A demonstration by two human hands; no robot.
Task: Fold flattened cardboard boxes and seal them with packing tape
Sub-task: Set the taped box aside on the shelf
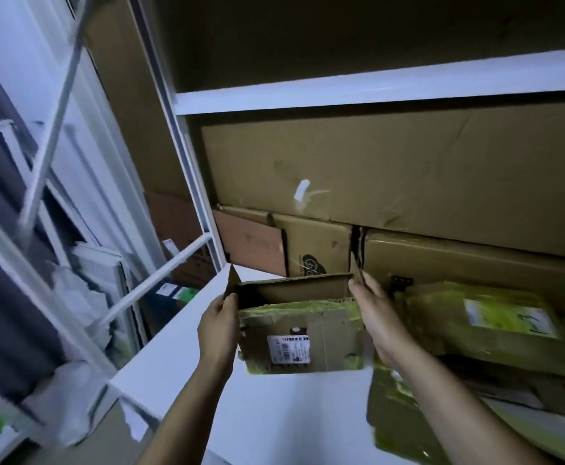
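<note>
- A small cardboard box [302, 333] sits between both hands over the white shelf [274, 414], its top open and its side flaps standing up; whether its bottom touches the shelf cannot be told.
- The left hand [219, 325] grasps the box's left wall, with the thumb on the front edge and the fingers wrapped round the side.
- The right hand [376, 313] is unclenched and lies flat against the box's right wall, with its fingers stretched up along the right flap.
- A white shipping label [288, 349] is stuck on the front face of the box, and yellow-green tape runs along its upper and lower edges.
- Just right of the box lies a pile of flat cartons [495, 327] with the same yellow-green tape, on the same shelf.
- Behind, big brown cartons [391, 169] are stacked against the back, under an upper shelf board [375, 92].
- To the left rises a white metal frame post [187, 156].
</note>
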